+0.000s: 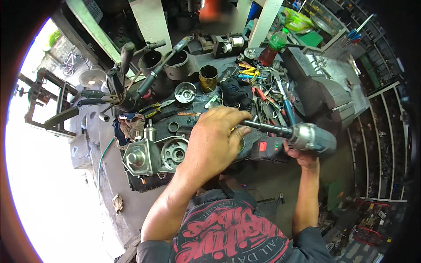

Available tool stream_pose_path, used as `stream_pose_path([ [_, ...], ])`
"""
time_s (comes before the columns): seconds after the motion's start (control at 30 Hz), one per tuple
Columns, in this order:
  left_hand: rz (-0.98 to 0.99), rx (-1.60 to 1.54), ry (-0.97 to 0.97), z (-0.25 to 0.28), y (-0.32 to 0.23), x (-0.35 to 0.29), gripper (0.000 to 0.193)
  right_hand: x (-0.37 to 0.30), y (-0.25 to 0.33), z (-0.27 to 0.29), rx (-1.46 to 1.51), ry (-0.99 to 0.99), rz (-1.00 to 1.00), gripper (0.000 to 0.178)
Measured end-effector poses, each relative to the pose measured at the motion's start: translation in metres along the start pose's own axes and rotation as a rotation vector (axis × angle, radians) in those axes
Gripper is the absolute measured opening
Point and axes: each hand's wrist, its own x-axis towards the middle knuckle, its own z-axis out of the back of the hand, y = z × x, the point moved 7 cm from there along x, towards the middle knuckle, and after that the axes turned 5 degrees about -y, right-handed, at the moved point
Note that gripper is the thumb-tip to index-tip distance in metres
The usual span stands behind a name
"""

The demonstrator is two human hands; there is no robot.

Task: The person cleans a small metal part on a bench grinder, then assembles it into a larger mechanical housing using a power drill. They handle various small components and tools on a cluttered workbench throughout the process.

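My right hand (303, 158) is wrapped round the grip of a cordless impact wrench (315, 136), whose battery hangs toward the bench. From its nose a long dark socket extension (274, 128) points left. My left hand (215, 133) is closed, thumb and fingers pinching at the far end of that extension; its palm side is hidden. Left of this hand lies a silver metal housing (139, 158) with a round boss, beside a round cast opening (174, 152) partly covered by my wrist. A small ring (173, 127) rests just behind.
Pliers (160, 106), a round metal cup (185, 92) and a rusty can (208, 79) stand behind my left hand. Screwdrivers and other hand tools (267, 98) crowd the bench's right part. A red-liquid bottle (274, 47) stands farther back, near a dark machine (324, 94).
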Motion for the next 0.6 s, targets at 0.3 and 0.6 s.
stream_pose_path([
  [0.3,0.401,-0.665,0.046,0.022,0.031,-0.129,0.074,0.052,-0.040,-0.017,-0.160,-0.078,0.264,0.050],
  [0.6,1.754,-0.187,-0.241,-0.206,0.179,-0.558,0.038,0.077,-0.076,0.000,-0.035,0.182,-0.139,0.058],
])
